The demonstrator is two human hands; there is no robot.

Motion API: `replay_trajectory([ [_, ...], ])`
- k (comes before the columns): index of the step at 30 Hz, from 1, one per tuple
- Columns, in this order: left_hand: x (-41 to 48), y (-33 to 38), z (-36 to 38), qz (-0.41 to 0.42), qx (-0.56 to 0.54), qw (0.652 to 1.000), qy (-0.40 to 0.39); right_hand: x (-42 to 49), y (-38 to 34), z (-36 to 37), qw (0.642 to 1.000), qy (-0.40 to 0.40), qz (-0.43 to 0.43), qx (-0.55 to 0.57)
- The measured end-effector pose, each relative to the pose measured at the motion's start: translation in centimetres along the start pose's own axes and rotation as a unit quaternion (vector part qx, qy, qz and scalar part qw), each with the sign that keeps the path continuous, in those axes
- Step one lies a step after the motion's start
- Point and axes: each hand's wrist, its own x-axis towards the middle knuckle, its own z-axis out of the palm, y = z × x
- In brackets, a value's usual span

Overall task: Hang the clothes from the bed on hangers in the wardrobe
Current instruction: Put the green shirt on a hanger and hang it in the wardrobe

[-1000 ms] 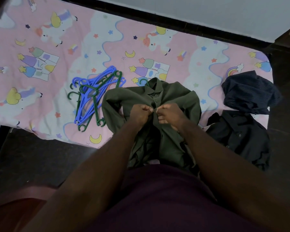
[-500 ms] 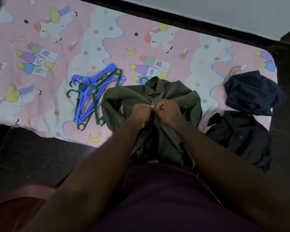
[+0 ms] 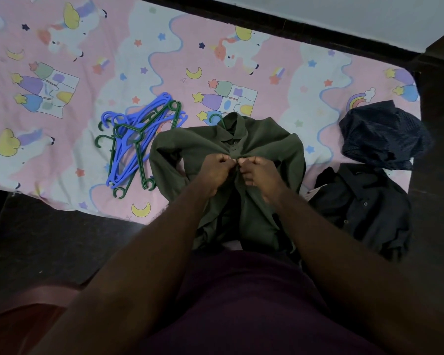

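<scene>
An olive green shirt lies on the bed, its lower part hanging over the near edge. A green hanger hook sticks out at its collar. My left hand and my right hand meet at the shirt's front placket below the collar, each pinching the fabric by a button. A pile of blue and green hangers lies just left of the shirt.
A dark navy striped garment and a black shirt lie at the bed's right end. The bed has a pink cartoon-print sheet. Dark floor lies in front, a black bed frame and pale wall behind.
Both hands stay at the shirt's placket, shifting slightly up toward the collar. The fingers work closer together at a button. Nothing else has moved.
</scene>
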Motion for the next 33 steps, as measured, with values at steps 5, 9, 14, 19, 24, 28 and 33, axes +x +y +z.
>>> replay_trajectory([
  [5, -0.1, -0.3, 0.2, -0.001, -0.001, 1.0, 0.01, 0.0, 1.9, 0.1, 0.969, 0.035, -0.071, -0.235],
  [9, -0.5, -1.3, 0.4, 0.064, 0.088, 0.994, 0.022, 0.1, 1.0, -0.1, 0.955, 0.048, -0.086, -0.281],
  [14, -1.5, -3.6, 0.2, 0.069, 0.322, 0.943, -0.051, -1.1, 0.0, -1.1, 0.961, 0.061, -0.099, -0.252],
  [19, -1.5, -4.8, 0.0, 0.072, 0.349, 0.934, 0.019, -2.1, -0.3, -2.6, 0.974, 0.009, -0.081, -0.21],
  [24, -1.9, -5.0, -2.7, 0.109, 0.387, 0.913, 0.067, -2.2, -1.8, -5.7, 0.888, -0.117, -0.027, -0.443],
  [28, -2.1, -2.8, -3.2, 0.16, 0.425, 0.885, 0.103, -1.3, -2.7, -7.2, 0.832, -0.089, -0.014, -0.548],
  [33, -4.6, 2.5, -1.9, 0.238, 0.251, 0.906, 0.243, -2.0, -5.2, -6.9, 0.916, 0.062, -0.145, -0.368],
])
